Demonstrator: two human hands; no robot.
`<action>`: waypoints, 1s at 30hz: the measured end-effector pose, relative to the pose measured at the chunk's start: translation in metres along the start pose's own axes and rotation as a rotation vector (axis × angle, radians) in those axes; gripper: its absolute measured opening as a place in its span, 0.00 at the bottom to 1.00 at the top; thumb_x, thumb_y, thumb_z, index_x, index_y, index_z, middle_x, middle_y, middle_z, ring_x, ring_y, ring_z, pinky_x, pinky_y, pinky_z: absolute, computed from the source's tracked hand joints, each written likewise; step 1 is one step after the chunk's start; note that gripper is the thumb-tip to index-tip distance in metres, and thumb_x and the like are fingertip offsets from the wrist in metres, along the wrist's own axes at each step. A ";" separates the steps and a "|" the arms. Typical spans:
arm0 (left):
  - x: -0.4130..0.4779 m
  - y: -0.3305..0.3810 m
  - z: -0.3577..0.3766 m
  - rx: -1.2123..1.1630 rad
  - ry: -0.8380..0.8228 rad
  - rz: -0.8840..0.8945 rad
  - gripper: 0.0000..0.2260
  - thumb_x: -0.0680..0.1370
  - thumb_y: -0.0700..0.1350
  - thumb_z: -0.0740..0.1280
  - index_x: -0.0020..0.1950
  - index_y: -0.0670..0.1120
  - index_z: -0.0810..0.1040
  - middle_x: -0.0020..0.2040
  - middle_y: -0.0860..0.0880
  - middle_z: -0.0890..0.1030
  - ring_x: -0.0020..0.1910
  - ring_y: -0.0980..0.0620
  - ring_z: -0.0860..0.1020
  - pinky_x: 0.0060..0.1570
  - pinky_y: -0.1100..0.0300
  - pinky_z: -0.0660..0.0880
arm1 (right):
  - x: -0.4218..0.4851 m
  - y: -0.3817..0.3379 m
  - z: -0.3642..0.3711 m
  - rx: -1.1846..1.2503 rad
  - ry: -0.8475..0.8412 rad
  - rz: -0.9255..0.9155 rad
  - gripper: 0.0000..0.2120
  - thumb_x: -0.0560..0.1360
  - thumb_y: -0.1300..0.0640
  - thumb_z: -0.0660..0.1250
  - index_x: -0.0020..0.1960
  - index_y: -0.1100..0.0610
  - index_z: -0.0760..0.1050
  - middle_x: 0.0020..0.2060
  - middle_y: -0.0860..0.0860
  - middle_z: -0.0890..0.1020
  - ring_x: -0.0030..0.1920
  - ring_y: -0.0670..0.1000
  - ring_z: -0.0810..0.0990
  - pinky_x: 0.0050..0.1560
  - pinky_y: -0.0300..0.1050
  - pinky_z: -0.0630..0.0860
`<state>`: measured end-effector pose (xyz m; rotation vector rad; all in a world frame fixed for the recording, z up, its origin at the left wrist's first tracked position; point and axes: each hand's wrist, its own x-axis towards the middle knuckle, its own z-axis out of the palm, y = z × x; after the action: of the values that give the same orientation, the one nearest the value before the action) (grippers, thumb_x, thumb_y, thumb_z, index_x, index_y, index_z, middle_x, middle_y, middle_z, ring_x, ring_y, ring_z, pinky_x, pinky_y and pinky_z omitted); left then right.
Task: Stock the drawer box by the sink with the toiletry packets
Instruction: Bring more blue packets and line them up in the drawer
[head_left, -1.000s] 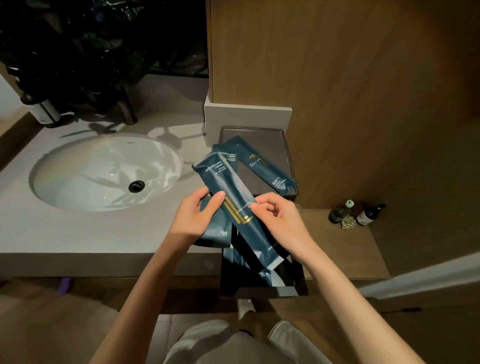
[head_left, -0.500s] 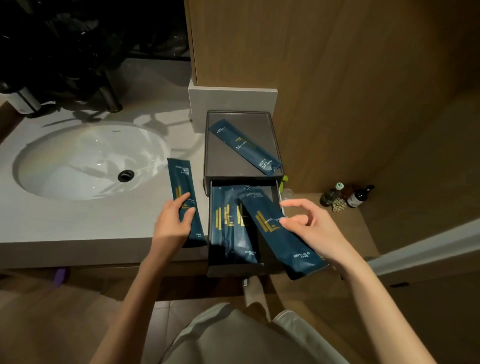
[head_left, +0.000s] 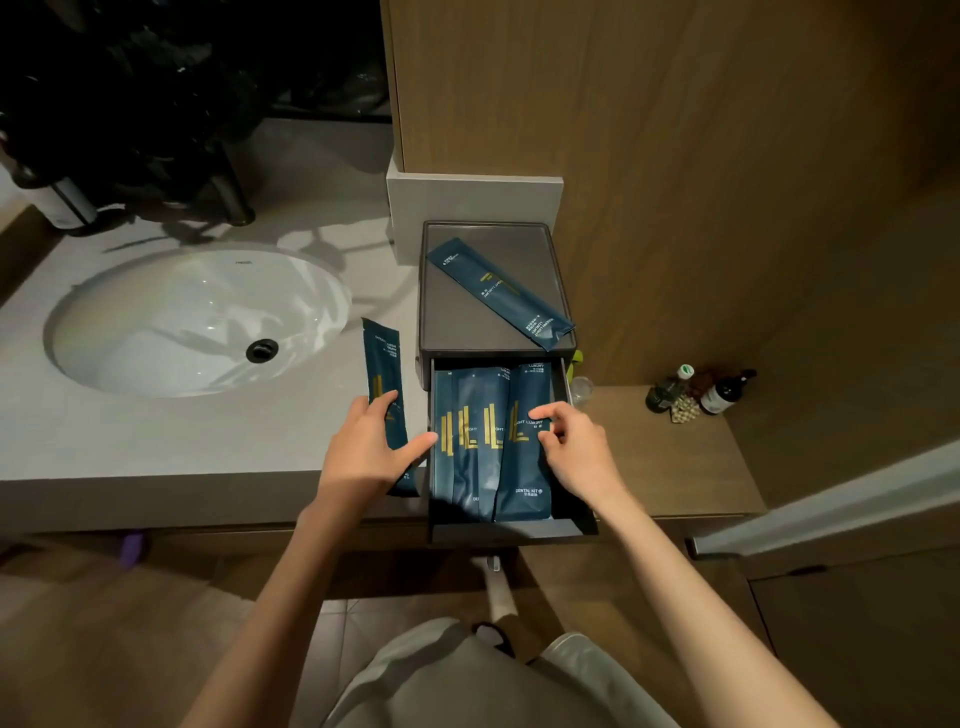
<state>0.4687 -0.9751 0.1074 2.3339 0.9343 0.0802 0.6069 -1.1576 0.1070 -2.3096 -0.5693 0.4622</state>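
Note:
The dark grey drawer box (head_left: 563, 291) stands on the counter right of the sink, its drawer (head_left: 509, 531) pulled out toward me. Three dark blue toiletry packets with gold stripes (head_left: 478, 467) lie side by side in the drawer. My right hand (head_left: 574, 452) touches the rightmost drawer packet (head_left: 524, 478) with its fingertips. Another packet (head_left: 498, 291) lies diagonally on the box's lid. A further packet (head_left: 382, 364) lies on the counter left of the drawer. My left hand (head_left: 363, 452) rests flat on it, thumb reaching to the drawer's left edge.
The white sink basin (head_left: 197, 322) is set in the grey counter (head_left: 156, 447) to the left. A wooden wall panel rises behind the box. Small bottles (head_left: 698, 395) stand on a lower wooden ledge to the right. A clear cup (head_left: 581, 389) sits beside the drawer.
My right hand has laid its packet flat into the right side of the drawer. My left hand stays on the counter packet.

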 end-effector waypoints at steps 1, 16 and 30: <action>0.000 0.000 0.001 0.020 -0.013 0.008 0.35 0.74 0.61 0.66 0.75 0.46 0.62 0.66 0.45 0.70 0.61 0.45 0.73 0.59 0.51 0.71 | 0.002 -0.001 0.004 -0.043 -0.013 -0.004 0.14 0.78 0.68 0.60 0.59 0.56 0.75 0.41 0.51 0.77 0.37 0.46 0.74 0.41 0.37 0.70; -0.003 0.002 0.023 0.014 -0.098 0.055 0.33 0.76 0.61 0.63 0.75 0.46 0.60 0.68 0.46 0.67 0.59 0.45 0.75 0.58 0.51 0.73 | -0.006 -0.015 0.036 -0.119 0.073 0.043 0.37 0.69 0.79 0.61 0.72 0.56 0.59 0.63 0.59 0.65 0.58 0.57 0.73 0.59 0.47 0.73; 0.000 -0.004 0.029 -0.017 -0.120 0.067 0.30 0.78 0.59 0.61 0.76 0.47 0.60 0.69 0.45 0.66 0.61 0.45 0.74 0.61 0.49 0.73 | -0.005 -0.007 0.039 -0.439 0.010 -0.059 0.45 0.68 0.78 0.65 0.78 0.58 0.49 0.75 0.62 0.53 0.74 0.60 0.58 0.71 0.49 0.64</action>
<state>0.4740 -0.9876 0.0815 2.3262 0.7942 -0.0248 0.5826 -1.1339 0.0859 -2.6970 -0.7960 0.3200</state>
